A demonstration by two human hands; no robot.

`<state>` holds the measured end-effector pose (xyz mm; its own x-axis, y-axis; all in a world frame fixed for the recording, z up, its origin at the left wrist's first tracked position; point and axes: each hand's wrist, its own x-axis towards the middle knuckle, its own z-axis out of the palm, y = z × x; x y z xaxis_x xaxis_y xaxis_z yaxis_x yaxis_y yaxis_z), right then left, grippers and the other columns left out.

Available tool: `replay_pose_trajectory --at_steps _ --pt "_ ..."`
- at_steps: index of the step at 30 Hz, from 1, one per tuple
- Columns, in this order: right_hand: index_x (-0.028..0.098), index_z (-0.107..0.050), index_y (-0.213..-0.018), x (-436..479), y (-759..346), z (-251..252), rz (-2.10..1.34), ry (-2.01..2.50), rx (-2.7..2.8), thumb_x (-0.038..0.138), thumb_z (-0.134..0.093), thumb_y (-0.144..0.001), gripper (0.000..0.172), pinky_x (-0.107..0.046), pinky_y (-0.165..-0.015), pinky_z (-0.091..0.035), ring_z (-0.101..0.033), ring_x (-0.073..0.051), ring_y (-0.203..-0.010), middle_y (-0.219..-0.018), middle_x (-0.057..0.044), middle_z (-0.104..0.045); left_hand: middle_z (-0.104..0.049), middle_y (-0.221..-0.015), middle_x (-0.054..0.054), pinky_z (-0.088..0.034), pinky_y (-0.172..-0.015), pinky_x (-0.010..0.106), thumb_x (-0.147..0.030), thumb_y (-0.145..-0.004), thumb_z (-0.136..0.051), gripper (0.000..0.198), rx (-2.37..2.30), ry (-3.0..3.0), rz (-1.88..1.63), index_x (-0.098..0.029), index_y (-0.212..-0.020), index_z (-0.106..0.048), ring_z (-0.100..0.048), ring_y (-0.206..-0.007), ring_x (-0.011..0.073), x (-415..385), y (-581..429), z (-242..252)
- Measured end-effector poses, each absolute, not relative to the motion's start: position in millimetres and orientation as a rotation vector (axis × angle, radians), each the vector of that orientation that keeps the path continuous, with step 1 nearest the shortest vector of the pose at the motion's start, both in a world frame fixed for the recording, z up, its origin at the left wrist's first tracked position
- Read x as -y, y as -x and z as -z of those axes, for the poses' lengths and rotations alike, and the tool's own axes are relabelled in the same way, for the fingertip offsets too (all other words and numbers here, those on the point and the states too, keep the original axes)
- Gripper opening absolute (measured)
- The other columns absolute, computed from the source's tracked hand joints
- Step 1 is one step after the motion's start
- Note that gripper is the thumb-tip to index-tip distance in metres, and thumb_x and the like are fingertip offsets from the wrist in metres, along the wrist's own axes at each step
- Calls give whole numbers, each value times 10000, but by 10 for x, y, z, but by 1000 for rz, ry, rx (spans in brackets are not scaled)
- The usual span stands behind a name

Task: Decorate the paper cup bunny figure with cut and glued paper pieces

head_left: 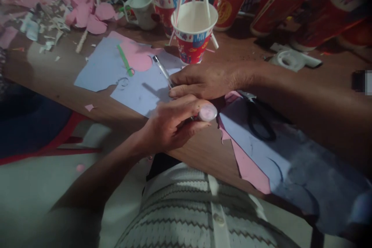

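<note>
While the right hand (203, 81) lies flat across the lilac paper (139, 93), fingers closed on a pen (162, 70), the left hand (171, 122) holds a small pink-capped cylinder (207, 112), prob. a glue stick, in a closed grip just below it, near the tabletop (203, 151) edge. Pen's long axis runs diagonally, top end pointing up-left toward the paper cup (194, 33); writing tip hidden under the fingers. Cylinder axis approx. horizontal, round end facing right. Risks, judged: the two hands touch, so a nudge from the left could jog the pen and spoil the line; the loose sheet may slide w/o firm pressure; scissors (260, 122) lie close beside the right wrist.
</note>
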<state>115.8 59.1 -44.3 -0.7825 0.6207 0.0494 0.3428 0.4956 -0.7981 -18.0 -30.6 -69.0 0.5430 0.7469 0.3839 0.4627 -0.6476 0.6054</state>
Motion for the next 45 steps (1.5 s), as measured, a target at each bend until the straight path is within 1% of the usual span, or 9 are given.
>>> replay_pose_trajectory --at_steps 2,4,10,18,23,27,32,38,45 --pt "167 -484 -663 -560 -1172 465 -1165 744 2479 214 -437 -921 266 -141 -567 -374 -452 -52 -553 -535 101 -495 -659 -845 22 -481 -707 247 -203 -824 -517 115 -990 -2352 -879 -174 -908 -592 -606 -785 124 307 177 692" --pt "158 -484 -704 -546 -1190 486 -1146 675 2546 211 -374 -945 270 -152 -587 -363 -447 -59 -592 -587 81 -499 -655 -831 19 -476 -690 239 -206 -824 -516 116 -1001 -2353 -871 -170 -906 -589 -601 -763 118 309 175 690" --pt "144 -465 -699 -639 -1230 503 -1028 443 2755 230 -422 -930 250 -172 -552 -312 -389 -57 -571 -634 62 -415 -645 -788 11 -460 -662 232 -216 -817 -531 105 -1004 -2379 -877 -171 -889 -592 -595 -740 115 309 175 678" --pt "147 -455 -650 -624 -1309 509 -928 559 2697 263 -428 -914 290 -167 -504 -268 -329 -26 -516 -572 99 -357 -651 -822 29 -461 -683 255 -228 -827 -515 117 -992 -2388 -830 -169 -888 -595 -593 -763 132 299 179 677" --pt "163 -484 -637 -606 -1376 527 -898 619 2627 293 -454 -890 286 -165 -490 -293 -369 -18 -501 -548 103 -410 -648 -834 30 -461 -673 251 -223 -823 -526 122 -981 -2365 -822 -169 -912 -591 -593 -762 130 291 183 684" --pt "152 -524 -708 -598 -1439 550 -905 593 2599 286 -426 -909 260 -158 -472 -306 -390 -24 -495 -564 87 -445 -646 -826 36 -460 -653 263 -238 -817 -538 142 -990 -2374 -834 -169 -930 -589 -594 -753 139 292 191 701" --pt "126 -568 -787 -567 -1541 557 -776 687 2588 286 -447 -898 230 -162 -547 -353 -461 -27 -569 -614 85 -500 -637 -798 29 -451 -598 259 -248 -813 -545 146 -1031 -2370 -829 -181 -931 -599 -583 -695 130 302 198 706" --pt "140 -555 -801 -443 -1675 558 -748 713 2566 321 -374 -924 284 -166 -573 -390 -513 -33 -595 -614 88 -515 -627 -801 19 -431 -569 231 -207 -799 -557 157 -1025 -2374 -837 -168 -946 -597 -561 -657 105 310 198 701" --pt "173 -535 -824 -258 -1801 584 -589 685 2500 346 -361 -937 271 -216 -571 -387 -518 -85 -598 -662 33 -530 -615 -776 23 -427 -567 239 -206 -801 -548 148 -1046 -2358 -843 -168 -936 -596 -566 -658 118 322 173 685"
